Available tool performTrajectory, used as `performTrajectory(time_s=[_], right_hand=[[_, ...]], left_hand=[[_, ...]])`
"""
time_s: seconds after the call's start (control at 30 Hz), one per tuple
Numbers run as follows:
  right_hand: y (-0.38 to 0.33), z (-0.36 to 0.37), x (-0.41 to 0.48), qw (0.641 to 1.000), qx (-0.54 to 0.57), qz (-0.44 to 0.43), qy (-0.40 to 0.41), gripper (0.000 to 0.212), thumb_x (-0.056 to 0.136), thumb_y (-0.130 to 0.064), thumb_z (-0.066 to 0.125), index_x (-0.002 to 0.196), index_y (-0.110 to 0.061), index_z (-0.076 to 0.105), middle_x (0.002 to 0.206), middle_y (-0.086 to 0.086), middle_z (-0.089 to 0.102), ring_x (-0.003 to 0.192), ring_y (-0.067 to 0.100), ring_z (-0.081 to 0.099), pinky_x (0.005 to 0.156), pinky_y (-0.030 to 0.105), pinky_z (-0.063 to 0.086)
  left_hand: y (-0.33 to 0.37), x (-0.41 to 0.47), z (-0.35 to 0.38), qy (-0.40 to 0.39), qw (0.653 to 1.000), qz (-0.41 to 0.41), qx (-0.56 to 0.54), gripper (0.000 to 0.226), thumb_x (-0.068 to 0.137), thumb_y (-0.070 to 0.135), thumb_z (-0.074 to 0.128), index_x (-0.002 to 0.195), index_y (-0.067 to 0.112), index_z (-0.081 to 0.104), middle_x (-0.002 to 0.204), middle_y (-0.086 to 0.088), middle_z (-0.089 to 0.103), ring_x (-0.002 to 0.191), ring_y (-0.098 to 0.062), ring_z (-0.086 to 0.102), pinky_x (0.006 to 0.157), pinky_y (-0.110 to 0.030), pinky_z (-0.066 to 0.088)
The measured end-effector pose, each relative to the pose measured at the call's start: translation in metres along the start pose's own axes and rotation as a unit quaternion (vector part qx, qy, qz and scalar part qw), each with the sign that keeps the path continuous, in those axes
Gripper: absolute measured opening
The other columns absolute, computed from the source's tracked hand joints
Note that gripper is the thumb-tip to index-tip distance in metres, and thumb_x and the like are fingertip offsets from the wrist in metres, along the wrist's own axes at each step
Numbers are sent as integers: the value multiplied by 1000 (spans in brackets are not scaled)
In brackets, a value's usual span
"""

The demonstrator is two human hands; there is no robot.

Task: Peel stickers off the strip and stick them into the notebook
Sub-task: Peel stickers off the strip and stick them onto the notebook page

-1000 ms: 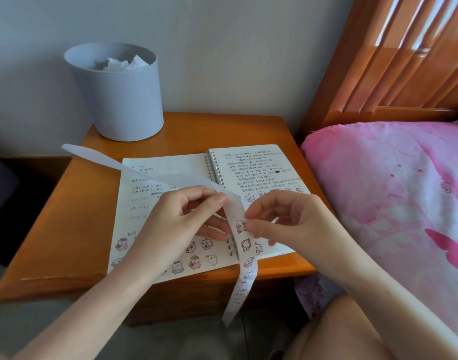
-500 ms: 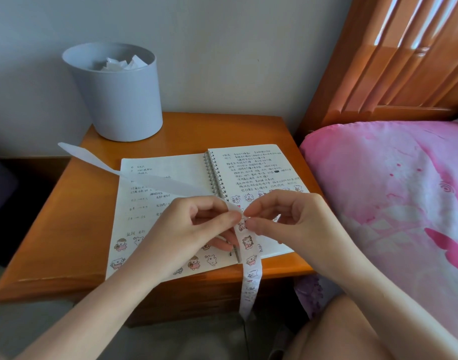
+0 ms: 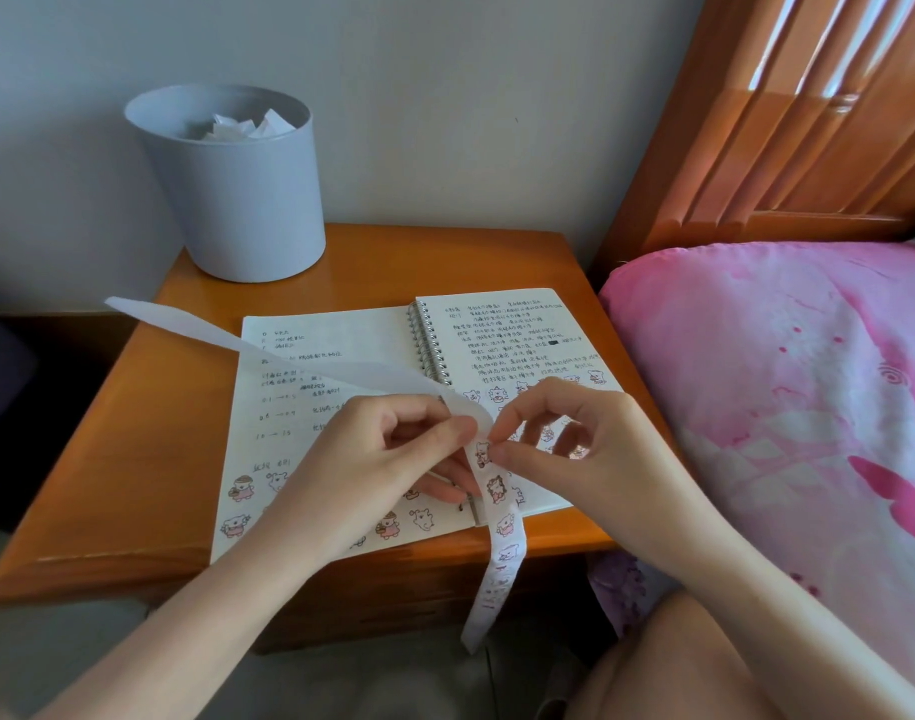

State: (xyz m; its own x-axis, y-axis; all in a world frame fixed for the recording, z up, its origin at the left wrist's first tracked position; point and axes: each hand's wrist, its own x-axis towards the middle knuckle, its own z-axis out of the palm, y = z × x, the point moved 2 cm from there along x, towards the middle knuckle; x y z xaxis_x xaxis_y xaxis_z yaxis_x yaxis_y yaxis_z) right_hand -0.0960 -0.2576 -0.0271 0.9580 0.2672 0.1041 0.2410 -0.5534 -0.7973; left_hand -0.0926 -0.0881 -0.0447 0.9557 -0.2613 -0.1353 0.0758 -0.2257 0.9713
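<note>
An open spiral notebook lies on the wooden nightstand, with handwriting on both pages and several cartoon stickers along the bottom. A long white sticker strip arcs over it: the bare end points up and left, the end with stickers hangs past the nightstand's front edge. My left hand pinches the strip at its bend between thumb and fingers. My right hand meets it there, thumb and forefinger pinching the edge of a small sticker on the strip.
A grey bin holding crumpled paper stands at the nightstand's back left, against the wall. A pink bed cover and a wooden headboard fill the right side. My knee shows at the bottom right.
Both hands have drawn closer together at the strip's bend. The strip has slid through, so its bare end sits lower and its hanging end swings right.
</note>
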Motion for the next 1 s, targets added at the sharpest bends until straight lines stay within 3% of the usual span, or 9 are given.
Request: performTrajectory(time_s=[0.13, 0.27, 0.53, 0.63, 0.77, 1.0], right_hand=[[-4, -4, 1, 1000, -7, -5, -11, 10, 79, -26, 72, 78, -34, 66, 88, -15, 60, 83, 5, 54, 68, 20, 45], [-12, -15, 1, 998, 58, 5, -40, 6, 79, -20, 72, 78, -25, 68, 83, -9, 68, 73, 2, 58, 63, 15, 46], [5, -37, 6, 978, 33, 152, -136, 5, 78, -18, 73, 76, -15, 70, 63, -6, 69, 49, -1, 53, 46, 10, 37], [7, -33, 5, 975, 16, 160, -154, 4, 78, -17, 73, 76, -14, 72, 68, -3, 72, 56, 2, 58, 53, 8, 42], [12, -29, 6, 975, -5, 162, -152, 3, 76, -18, 75, 77, -15, 73, 74, 1, 74, 63, 9, 62, 68, 22, 53], [14, -28, 5, 975, -9, 163, -149, 5, 76, -18, 76, 77, -15, 73, 74, 0, 74, 64, 9, 62, 67, 22, 52]], left_hand=[[-1, 2, 0, 12, 1000, -10, -11, 15, 88, 25, 60, 80, 17, 71, 69, 3, 75, 61, -11, 73, 58, -11, 53], [-3, 2, -3, 26, 1000, -12, -10, 16, 89, 22, 60, 81, 15, 71, 69, 4, 75, 60, -9, 72, 55, -12, 53], [-7, 3, -9, 29, 999, -13, 0, 18, 91, 22, 59, 88, 11, 74, 79, -2, 76, 68, -13, 73, 63, -17, 57], [-9, 4, -8, 26, 999, -13, 17, 18, 90, 25, 59, 87, 14, 74, 79, 1, 76, 69, -13, 73, 67, -19, 58], [-9, 4, -8, 25, 999, -13, 21, 18, 90, 25, 59, 87, 15, 73, 78, 1, 76, 67, -12, 73, 64, -16, 57], [-9, 4, -7, 21, 999, -18, 17, 17, 91, 23, 59, 88, 13, 73, 78, 0, 76, 68, -12, 73, 63, -16, 57]])
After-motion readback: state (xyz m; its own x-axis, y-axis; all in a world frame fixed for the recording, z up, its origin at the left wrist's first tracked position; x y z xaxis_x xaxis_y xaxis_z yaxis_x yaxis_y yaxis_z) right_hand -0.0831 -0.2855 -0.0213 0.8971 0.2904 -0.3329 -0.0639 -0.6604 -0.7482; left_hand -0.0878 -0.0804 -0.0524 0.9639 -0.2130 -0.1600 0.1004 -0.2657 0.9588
